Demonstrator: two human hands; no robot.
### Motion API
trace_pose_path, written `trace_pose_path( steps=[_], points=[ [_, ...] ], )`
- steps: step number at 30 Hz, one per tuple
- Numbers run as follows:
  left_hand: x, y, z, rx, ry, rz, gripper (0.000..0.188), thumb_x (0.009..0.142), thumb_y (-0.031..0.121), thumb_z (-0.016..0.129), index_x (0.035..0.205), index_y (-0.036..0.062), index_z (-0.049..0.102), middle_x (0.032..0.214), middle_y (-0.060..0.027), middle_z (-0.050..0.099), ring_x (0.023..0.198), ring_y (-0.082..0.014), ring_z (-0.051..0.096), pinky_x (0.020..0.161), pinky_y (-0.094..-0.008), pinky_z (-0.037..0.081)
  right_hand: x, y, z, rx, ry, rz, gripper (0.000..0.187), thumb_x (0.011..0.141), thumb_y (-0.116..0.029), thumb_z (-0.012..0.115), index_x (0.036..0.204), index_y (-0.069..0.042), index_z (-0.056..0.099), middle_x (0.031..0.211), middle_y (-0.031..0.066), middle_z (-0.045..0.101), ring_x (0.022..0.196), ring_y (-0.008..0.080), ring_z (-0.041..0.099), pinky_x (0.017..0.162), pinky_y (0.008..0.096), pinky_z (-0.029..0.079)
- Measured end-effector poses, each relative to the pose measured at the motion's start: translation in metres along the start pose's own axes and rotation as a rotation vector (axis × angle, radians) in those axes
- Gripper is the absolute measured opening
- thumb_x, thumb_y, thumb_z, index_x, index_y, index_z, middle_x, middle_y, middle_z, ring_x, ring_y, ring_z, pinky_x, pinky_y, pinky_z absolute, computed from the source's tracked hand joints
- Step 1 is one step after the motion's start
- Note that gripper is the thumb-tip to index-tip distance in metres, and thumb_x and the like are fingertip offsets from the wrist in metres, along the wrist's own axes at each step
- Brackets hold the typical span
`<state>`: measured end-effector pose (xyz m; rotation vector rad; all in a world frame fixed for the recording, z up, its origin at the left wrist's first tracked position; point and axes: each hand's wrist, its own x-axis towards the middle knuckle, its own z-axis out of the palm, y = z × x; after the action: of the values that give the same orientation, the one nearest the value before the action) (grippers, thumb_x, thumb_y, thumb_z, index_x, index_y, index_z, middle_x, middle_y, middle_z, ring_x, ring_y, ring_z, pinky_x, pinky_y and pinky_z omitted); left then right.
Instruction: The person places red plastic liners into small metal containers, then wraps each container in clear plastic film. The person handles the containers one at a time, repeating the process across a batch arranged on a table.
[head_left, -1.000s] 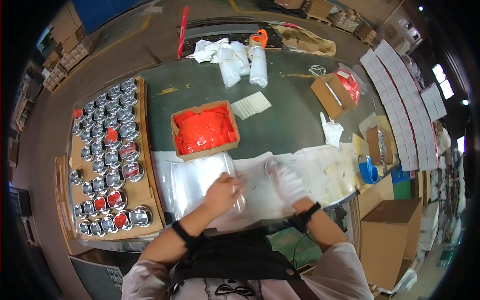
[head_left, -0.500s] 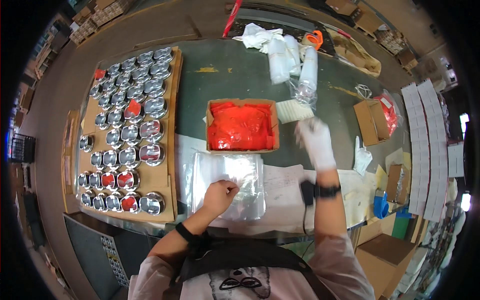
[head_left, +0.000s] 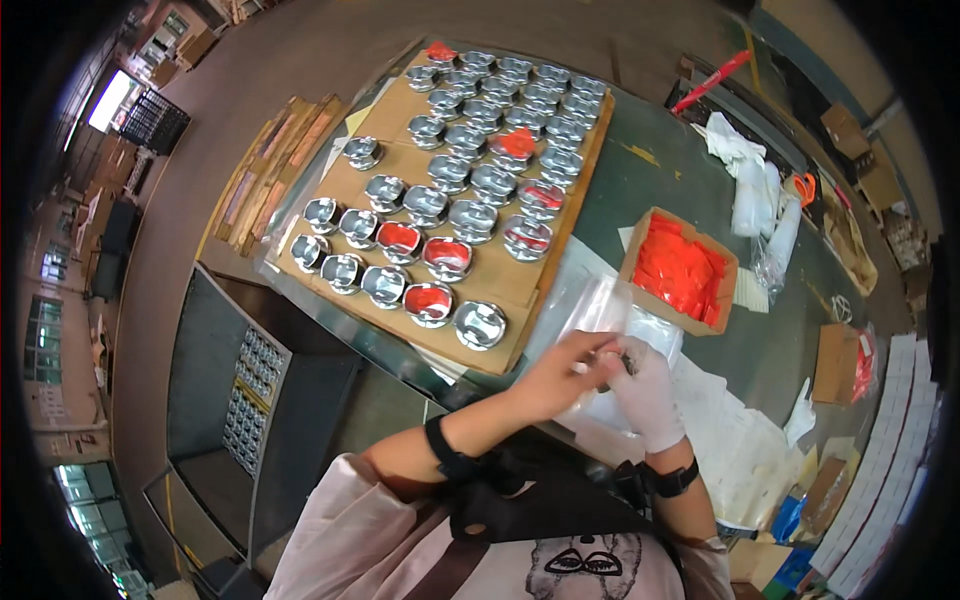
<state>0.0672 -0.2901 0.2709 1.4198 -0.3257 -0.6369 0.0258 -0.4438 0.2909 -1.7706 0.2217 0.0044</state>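
My bare left hand (head_left: 560,378) and my white-gloved right hand (head_left: 648,395) meet over a stack of clear plastic bags (head_left: 650,328) at the table's near edge. Both have their fingers pinched together, tip to tip. Something small and darkish shows between them, too hidden to name. Just beyond the hands stands an open cardboard box (head_left: 727,300) filled with red plastic packets (head_left: 678,268). To the left, rows of shiny metal pistons (head_left: 480,325) stand on a cardboard sheet (head_left: 400,325). A few have red packets (head_left: 428,300) inside or on top.
At the far right lie rolls of clear plastic (head_left: 783,235), a white cloth (head_left: 733,140) and orange tape (head_left: 803,188). A small carton (head_left: 836,365) and a loose white glove (head_left: 800,415) are nearer. A dark metal cart (head_left: 225,385) stands below the table's left side.
My view has turned left, so the pistons sit more centrally. My right hand has come back from beyond the box to meet my left hand over the bags.
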Motion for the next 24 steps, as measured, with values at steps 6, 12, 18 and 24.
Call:
trace_pose_path(
  steps=[6, 12, 18, 24],
  points=[
    [-0.12, 0.063, -0.166, -0.305, 0.879, 0.019, 0.019, 0.095, 0.022, 0.057, 0.106, 0.0065, 0.061, 0.089, -0.003, 0.062, 0.07, -0.0115, 0.058, 0.061, -0.026, 0.049, 0.054, -0.061, 0.076, 0.261, -0.186, 0.143, 0.016, 0.092, -0.013, 0.056, 0.089, 0.001, 0.064, 0.079, 0.0082, 0.066, 0.076, 0.0152, 0.065, 0.066, 0.0304, 0.052],
    [-0.213, 0.106, -0.242, -0.093, 1.199, 0.3, 0.021, 0.101, 0.022, 0.049, 0.105, 0.0044, 0.058, 0.068, 0.0039, 0.046, 0.054, -0.0051, 0.039, 0.048, -0.0204, 0.031, 0.09, -0.029, 0.226, -1.18, -0.5, -0.378, 0.021, 0.084, -0.022, 0.062, 0.088, -0.002, 0.063, 0.081, 0.0174, 0.064, 0.084, 0.0302, 0.066, 0.066, 0.041, 0.054],
    [-0.17, 0.115, -0.235, 0.464, 1.079, 0.214, 0.017, 0.099, 0.015, 0.051, 0.102, 0.0032, 0.063, 0.067, 0.0022, 0.051, 0.058, -0.0034, 0.045, 0.053, -0.0184, 0.034, 0.083, -0.073, 0.173, -0.726, -0.472, -0.164, 0.026, 0.082, -0.027, 0.062, 0.09, -0.001, 0.065, 0.092, 0.02, 0.063, 0.088, 0.0378, 0.063, 0.078, 0.047, 0.05],
    [-0.018, 0.059, -0.115, 0.663, -0.158, 0.297, 0.017, 0.082, 0.007, 0.061, 0.097, 0.0005, 0.064, 0.088, -0.019, 0.063, 0.081, -0.0398, 0.062, 0.073, -0.0436, 0.052, -0.021, -0.132, 0.064, 0.236, 0.231, 0.218, 0.027, 0.086, -0.005, 0.059, 0.113, 0.0, 0.059, 0.087, 0.0065, 0.065, 0.076, 0.0154, 0.062, 0.065, 0.0274, 0.051]
  ],
)
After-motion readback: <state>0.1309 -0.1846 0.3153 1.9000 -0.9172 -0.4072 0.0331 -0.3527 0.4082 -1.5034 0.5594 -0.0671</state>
